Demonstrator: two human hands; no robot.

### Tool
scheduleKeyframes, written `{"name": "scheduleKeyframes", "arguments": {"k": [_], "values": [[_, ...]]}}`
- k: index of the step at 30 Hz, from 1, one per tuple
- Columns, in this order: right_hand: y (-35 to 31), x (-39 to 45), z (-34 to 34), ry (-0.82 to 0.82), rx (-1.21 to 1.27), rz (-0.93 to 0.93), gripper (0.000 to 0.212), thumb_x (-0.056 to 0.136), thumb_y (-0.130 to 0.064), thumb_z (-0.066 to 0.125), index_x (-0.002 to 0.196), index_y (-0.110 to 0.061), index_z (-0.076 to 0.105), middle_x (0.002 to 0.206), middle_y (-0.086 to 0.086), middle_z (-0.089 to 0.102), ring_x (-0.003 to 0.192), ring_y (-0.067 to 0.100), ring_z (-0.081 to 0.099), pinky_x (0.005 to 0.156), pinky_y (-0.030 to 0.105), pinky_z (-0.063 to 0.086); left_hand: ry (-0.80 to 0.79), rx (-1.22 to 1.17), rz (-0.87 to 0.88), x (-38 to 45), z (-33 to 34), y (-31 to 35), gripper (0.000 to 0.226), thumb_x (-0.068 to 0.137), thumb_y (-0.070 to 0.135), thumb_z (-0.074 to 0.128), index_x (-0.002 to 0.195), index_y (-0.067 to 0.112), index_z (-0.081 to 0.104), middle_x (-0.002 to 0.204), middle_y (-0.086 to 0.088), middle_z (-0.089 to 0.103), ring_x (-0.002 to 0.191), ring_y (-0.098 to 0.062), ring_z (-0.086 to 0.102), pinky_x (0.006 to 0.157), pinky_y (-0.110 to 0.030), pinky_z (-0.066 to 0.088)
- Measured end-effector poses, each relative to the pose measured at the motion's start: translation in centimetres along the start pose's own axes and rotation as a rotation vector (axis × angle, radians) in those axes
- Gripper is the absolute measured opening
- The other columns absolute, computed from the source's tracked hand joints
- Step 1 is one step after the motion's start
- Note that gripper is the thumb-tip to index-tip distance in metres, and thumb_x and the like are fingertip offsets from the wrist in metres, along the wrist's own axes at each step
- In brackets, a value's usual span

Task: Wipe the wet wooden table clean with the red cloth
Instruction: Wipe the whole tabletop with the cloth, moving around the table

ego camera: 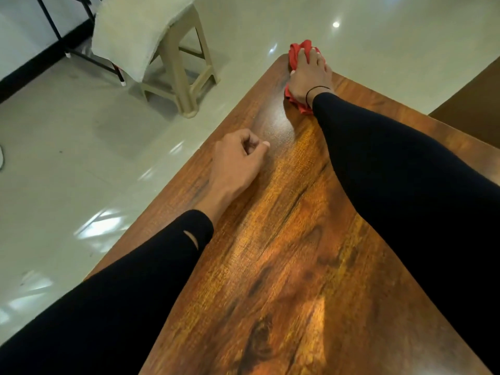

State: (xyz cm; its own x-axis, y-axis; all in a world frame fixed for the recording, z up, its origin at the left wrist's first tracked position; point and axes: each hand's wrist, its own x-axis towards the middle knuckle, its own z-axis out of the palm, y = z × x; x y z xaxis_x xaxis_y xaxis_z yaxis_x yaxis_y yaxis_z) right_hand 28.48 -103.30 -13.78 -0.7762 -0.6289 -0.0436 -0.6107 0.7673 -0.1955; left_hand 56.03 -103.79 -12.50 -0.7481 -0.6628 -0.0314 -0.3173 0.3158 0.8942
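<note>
Right hand (308, 77) is stretched out to the far corner of the desk (284, 239), palm flat on the bunched-up red cloth (296, 54), fingers spread over it. Left hand (238, 161) rests near the left edge, loosely curled, holding nothing. Glossy wood grain with a hazy sheen between both hands. Beige plastic stool (178, 74) stands on the shiny tile floor (67, 131).

We are seeing a glossy, grained wooden table (284, 239), a crumpled red cloth (296, 54), a shiny tiled floor (81, 131), a matt plastic stool (184, 77) and a fuzzy white fabric (130, 31) draping it.
</note>
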Motion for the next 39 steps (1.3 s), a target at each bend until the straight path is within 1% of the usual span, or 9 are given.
{"name": "scheduleKeyframes", "arguments": {"k": [4, 13, 16, 19, 23, 29, 33, 35, 39], "values": [[-0.6, 0.8, 0.0, -0.014, 0.002, -0.059, 0.063, 0.114, -0.030, 0.037, 0.172, -0.012, 0.020, 0.179, 0.017, 0.016, 0.168, 0.035, 0.011, 0.136, 0.052, 0.012, 0.019, 0.039, 0.018, 0.2, 0.2, -0.2, 0.018, 0.102, 0.025, 0.070, 0.092, 0.011, 0.074, 0.078, -0.004, 0.076, 0.074, -0.025, 0.075, 0.076, -0.048, 0.064], [-1.7, 0.4, 0.3, -0.056, -0.060, -0.283, 0.063, 0.114, -0.026, 0.037, 0.174, -0.015, 0.021, 0.181, 0.013, 0.014, 0.167, 0.034, 0.014, 0.137, 0.049, 0.013, 0.080, -0.017, -0.056, -1.1, -2.2, -2.7, 0.014, 0.102, 0.020, 0.070, 0.090, 0.016, 0.074, 0.083, -0.002, 0.075, 0.082, -0.028, 0.074, 0.079, -0.054, 0.064], [-3.5, -1.7, 1.1, -0.055, -0.076, -0.416, 0.059, 0.113, -0.025, 0.038, 0.171, -0.016, 0.031, 0.178, 0.013, 0.025, 0.165, 0.035, 0.022, 0.136, 0.050, 0.017, 0.133, -0.044, -0.104, -1.8, -3.4, -3.2, 0.013, 0.102, 0.019, 0.071, 0.091, 0.016, 0.075, 0.077, 0.002, 0.074, 0.073, -0.021, 0.074, 0.075, -0.053, 0.065], [-4.9, -5.3, 1.6, -0.060, -0.095, -0.511, 0.059, 0.113, -0.027, 0.038, 0.171, -0.016, 0.030, 0.177, 0.013, 0.026, 0.165, 0.034, 0.023, 0.135, 0.051, 0.018, 0.195, -0.058, -0.142, -2.5, -5.0, -4.1, 0.013, 0.102, 0.021, 0.072, 0.090, 0.017, 0.076, 0.069, 0.009, 0.073, 0.065, -0.017, 0.073, 0.075, -0.052, 0.066], [-6.7, -10.3, 2.4, -0.061, -0.066, -0.592, 0.059, 0.115, -0.028, 0.038, 0.172, -0.016, 0.028, 0.178, 0.010, 0.025, 0.166, 0.031, 0.020, 0.136, 0.049, 0.016, 0.259, -0.050, -0.190, -4.3, -7.5, -5.7, 0.013, 0.102, 0.022, 0.072, 0.092, 0.016, 0.077, 0.076, -0.001, 0.076, 0.072, -0.024, 0.074, 0.078, -0.051, 0.065], [-10.5, -17.7, 3.8, -0.083, -0.086, -0.712, 0.061, 0.114, -0.029, 0.036, 0.172, -0.014, 0.026, 0.178, 0.013, 0.024, 0.166, 0.033, 0.020, 0.135, 0.050, 0.016, 0.415, -0.023, -0.216, -7.1, -11.4, -8.2, 0.014, 0.100, 0.020, 0.069, 0.089, 0.014, 0.077, 0.071, 0.001, 0.074, 0.060, -0.005, 0.068, 0.067, -0.031, 0.060], [-12.4, -22.7, 4.3, -0.100, -0.127, -0.771, 0.065, 0.114, -0.032, 0.031, 0.175, -0.015, 0.015, 0.181, 0.013, 0.014, 0.168, 0.031, 0.013, 0.137, 0.048, 0.012, 0.483, -0.022, -0.298, -9.5, -14.0, -10.3, 0.028, 0.104, 0.025, 0.056, 0.090, 0.015, 0.077, 0.078, 0.005, 0.074, 0.066, -0.001, 0.068, 0.074, -0.030, 0.060], [-13.3, -25.0, 4.5, -0.108, -0.138, -0.798, 0.066, 0.115, -0.033, 0.029, 0.175, -0.016, 0.011, 0.182, 0.012, 0.010, 0.169, 0.030, 0.009, 0.137, 0.048, 0.012, 0.485, -0.052, -0.363, -11.1, -15.0, -11.4, 0.038, 0.109, 0.035, 0.048, 0.092, 0.016, 0.077, 0.082, 0.002, 0.074, 0.074, -0.008, 0.069, 0.075, -0.031, 0.057], [-15.7, -29.6, 5.1, -0.103, -0.143, -0.869, 0.067, 0.114, -0.033, 0.030, 0.176, -0.016, 0.009, 0.182, 0.012, 0.009, 0.169, 0.029, 0.008, 0.137, 0.048, 0.014, 0.343, -0.043, -0.548, -13.5, -16.8, -12.6, 0.065, 0.114, 0.055, 0.026, 0.097, 0.019, 0.077, 0.095, -0.004, 0.074, 0.092, -0.020, 0.068, 0.076, -0.029, 0.045]]}}
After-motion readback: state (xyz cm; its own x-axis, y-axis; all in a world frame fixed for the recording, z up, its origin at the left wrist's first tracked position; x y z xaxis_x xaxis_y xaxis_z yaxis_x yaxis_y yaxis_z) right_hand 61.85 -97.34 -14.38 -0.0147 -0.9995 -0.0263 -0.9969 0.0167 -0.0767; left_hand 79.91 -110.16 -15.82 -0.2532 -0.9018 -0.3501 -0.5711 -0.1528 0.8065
